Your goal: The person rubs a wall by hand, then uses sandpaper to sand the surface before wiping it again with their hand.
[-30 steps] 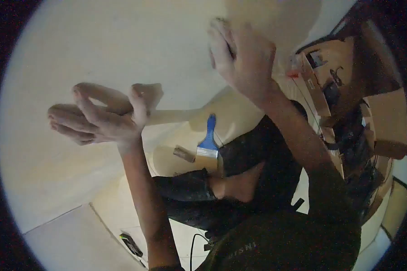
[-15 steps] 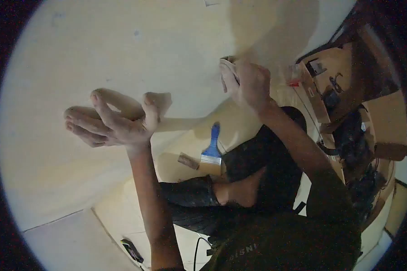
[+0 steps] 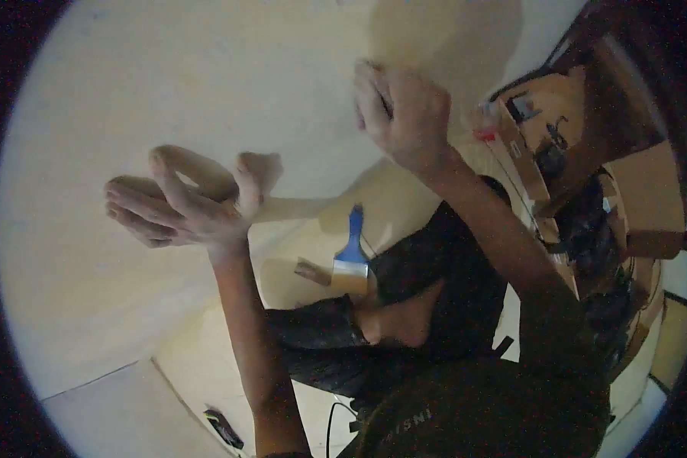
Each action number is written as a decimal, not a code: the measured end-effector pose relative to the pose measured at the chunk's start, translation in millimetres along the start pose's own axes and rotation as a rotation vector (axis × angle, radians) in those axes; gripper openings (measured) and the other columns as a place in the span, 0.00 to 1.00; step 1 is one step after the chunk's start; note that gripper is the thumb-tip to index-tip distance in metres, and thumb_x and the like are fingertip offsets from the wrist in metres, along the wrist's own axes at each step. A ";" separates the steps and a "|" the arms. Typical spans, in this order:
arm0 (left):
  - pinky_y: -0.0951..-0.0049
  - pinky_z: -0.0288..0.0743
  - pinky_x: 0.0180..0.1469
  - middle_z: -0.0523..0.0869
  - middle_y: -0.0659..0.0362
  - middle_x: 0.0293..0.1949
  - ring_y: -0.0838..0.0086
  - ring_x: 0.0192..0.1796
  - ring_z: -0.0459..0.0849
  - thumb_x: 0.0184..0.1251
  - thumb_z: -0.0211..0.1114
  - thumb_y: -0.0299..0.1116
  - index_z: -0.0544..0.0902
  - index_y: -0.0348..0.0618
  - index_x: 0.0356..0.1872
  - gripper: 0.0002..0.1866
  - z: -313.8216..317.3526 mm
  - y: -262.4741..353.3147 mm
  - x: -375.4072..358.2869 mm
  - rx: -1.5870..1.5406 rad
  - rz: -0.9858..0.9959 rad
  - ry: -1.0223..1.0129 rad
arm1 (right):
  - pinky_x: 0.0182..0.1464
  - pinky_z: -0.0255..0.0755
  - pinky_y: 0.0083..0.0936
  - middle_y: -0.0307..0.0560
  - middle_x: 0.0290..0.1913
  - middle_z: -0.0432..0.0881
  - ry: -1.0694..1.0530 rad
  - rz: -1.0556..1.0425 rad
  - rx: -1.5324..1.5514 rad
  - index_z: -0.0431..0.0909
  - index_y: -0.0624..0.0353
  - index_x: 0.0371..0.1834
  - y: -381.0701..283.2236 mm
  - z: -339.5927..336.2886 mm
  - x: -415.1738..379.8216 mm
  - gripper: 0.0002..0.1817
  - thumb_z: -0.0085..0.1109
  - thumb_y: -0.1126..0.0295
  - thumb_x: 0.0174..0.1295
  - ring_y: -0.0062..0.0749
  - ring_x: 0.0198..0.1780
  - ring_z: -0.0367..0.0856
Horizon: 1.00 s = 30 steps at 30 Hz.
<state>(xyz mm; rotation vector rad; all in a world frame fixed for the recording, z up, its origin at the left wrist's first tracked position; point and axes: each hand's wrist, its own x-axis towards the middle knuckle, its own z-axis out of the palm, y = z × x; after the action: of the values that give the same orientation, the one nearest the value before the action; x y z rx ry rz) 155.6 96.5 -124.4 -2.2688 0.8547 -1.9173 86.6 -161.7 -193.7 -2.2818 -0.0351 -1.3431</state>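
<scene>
My left hand (image 3: pixel 195 214) rests against the pale wall (image 3: pixel 229 91), fingers spread and thumb apart, with nothing in it. My right hand (image 3: pixel 412 118) is closed at the wall, higher and further right, its fingers pressed round a folded piece of sandpaper that they now mostly hide. Pale dust coats both hands. Below and between them lies a paintbrush (image 3: pixel 351 244) with a blue handle and light bristles, close to my bent leg. Beside its metal band is a small brown piece (image 3: pixel 313 272), whose kind I cannot make out.
On the right stand open cardboard boxes (image 3: pixel 649 191) with dark bags (image 3: pixel 595 221) and cables. A small red item (image 3: pixel 485 134) lies near them. A dark, narrow object (image 3: pixel 224 429) is on the floor at lower left. My legs (image 3: pixel 466 267) are folded close to the wall.
My right hand has moved up and slightly left along the wall with the sandpaper, partly blurred. My left hand stays spread at nearly the same spot. The view has shifted slightly.
</scene>
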 end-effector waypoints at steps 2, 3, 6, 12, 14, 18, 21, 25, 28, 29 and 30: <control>0.40 0.46 0.80 0.55 0.37 0.82 0.38 0.83 0.50 0.65 0.61 0.68 0.67 0.43 0.77 0.48 3.6 -3.2 6.1 0.013 -0.013 0.038 | 0.23 0.73 0.33 0.38 0.15 0.78 -0.020 0.032 -0.016 0.77 0.58 0.33 7.5 3.9 -20.9 0.08 0.62 0.70 0.72 0.32 0.17 0.80; 0.41 0.45 0.80 0.55 0.37 0.82 0.38 0.83 0.50 0.66 0.61 0.68 0.67 0.43 0.77 0.48 1.9 -3.0 5.3 -0.008 -0.008 0.045 | 0.23 0.74 0.33 0.38 0.15 0.78 -0.053 0.078 -0.018 0.78 0.58 0.33 10.0 3.6 -36.4 0.08 0.62 0.70 0.72 0.32 0.17 0.80; 0.41 0.45 0.80 0.56 0.37 0.81 0.38 0.83 0.51 0.66 0.60 0.69 0.67 0.43 0.77 0.48 3.6 -0.8 5.7 -0.012 0.000 0.049 | 0.25 0.75 0.33 0.38 0.16 0.79 0.002 0.046 0.006 0.79 0.57 0.33 -4.6 -7.5 -3.3 0.08 0.63 0.69 0.72 0.33 0.18 0.81; 0.42 0.44 0.79 0.57 0.37 0.81 0.39 0.83 0.52 0.66 0.61 0.68 0.68 0.45 0.78 0.47 4.7 -4.4 4.1 -0.015 -0.005 0.086 | 0.25 0.74 0.35 0.39 0.18 0.80 -0.006 0.056 -0.002 0.78 0.56 0.33 13.0 0.4 -24.0 0.09 0.67 0.66 0.69 0.35 0.19 0.82; 0.42 0.43 0.79 0.57 0.37 0.81 0.39 0.83 0.51 0.66 0.62 0.68 0.68 0.45 0.78 0.47 6.7 -1.6 1.7 -0.036 -0.006 0.083 | 0.24 0.74 0.35 0.40 0.18 0.80 0.122 -0.079 -0.123 0.78 0.56 0.31 1.6 -9.5 5.9 0.11 0.68 0.66 0.68 0.36 0.19 0.82; 0.43 0.41 0.80 0.57 0.37 0.81 0.40 0.83 0.51 0.66 0.61 0.69 0.67 0.45 0.78 0.48 2.3 -0.2 2.7 -0.034 -0.006 0.023 | 0.23 0.73 0.34 0.42 0.17 0.78 0.134 -0.028 -0.057 0.77 0.55 0.29 4.8 -6.3 11.1 0.12 0.70 0.66 0.66 0.39 0.20 0.82; 0.44 0.41 0.80 0.56 0.37 0.82 0.40 0.83 0.51 0.67 0.60 0.69 0.68 0.45 0.78 0.47 0.2 -2.2 10.8 -0.025 -0.020 0.058 | 0.23 0.74 0.35 0.42 0.17 0.78 0.060 0.035 -0.030 0.77 0.55 0.30 9.8 -4.9 -17.2 0.11 0.70 0.67 0.66 0.40 0.21 0.82; 0.45 0.42 0.80 0.56 0.37 0.82 0.41 0.83 0.50 0.66 0.60 0.69 0.68 0.44 0.77 0.47 2.2 0.4 8.8 0.004 -0.015 0.059 | 0.24 0.75 0.35 0.42 0.18 0.79 0.130 0.055 0.018 0.77 0.56 0.31 2.9 -7.8 0.4 0.10 0.69 0.68 0.67 0.39 0.19 0.82; 0.46 0.42 0.80 0.56 0.37 0.82 0.41 0.84 0.50 0.66 0.60 0.69 0.69 0.44 0.77 0.47 6.9 -3.2 4.2 0.014 -0.021 0.053 | 0.24 0.76 0.35 0.41 0.18 0.79 0.082 0.105 0.067 0.76 0.56 0.31 5.9 -0.1 -9.2 0.10 0.67 0.69 0.69 0.36 0.18 0.82; 0.45 0.43 0.80 0.56 0.36 0.81 0.41 0.83 0.50 0.66 0.59 0.69 0.69 0.45 0.77 0.47 4.6 -4.7 7.7 0.017 -0.023 0.063 | 0.24 0.76 0.34 0.41 0.18 0.79 0.070 0.076 0.037 0.76 0.56 0.32 8.7 0.0 -17.8 0.09 0.66 0.70 0.69 0.35 0.18 0.82; 0.44 0.44 0.79 0.56 0.35 0.81 0.40 0.83 0.50 0.65 0.59 0.70 0.70 0.45 0.76 0.47 2.6 -4.9 8.5 0.013 -0.022 0.063 | 0.23 0.76 0.34 0.41 0.18 0.79 0.053 0.058 0.004 0.76 0.56 0.32 13.7 2.4 -27.9 0.09 0.65 0.70 0.70 0.34 0.18 0.82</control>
<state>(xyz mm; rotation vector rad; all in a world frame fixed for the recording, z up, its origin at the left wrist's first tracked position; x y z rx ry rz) 160.5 96.1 -115.6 -2.2305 0.8254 -2.0075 77.9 -166.7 -223.2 -2.2255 0.0453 -1.3718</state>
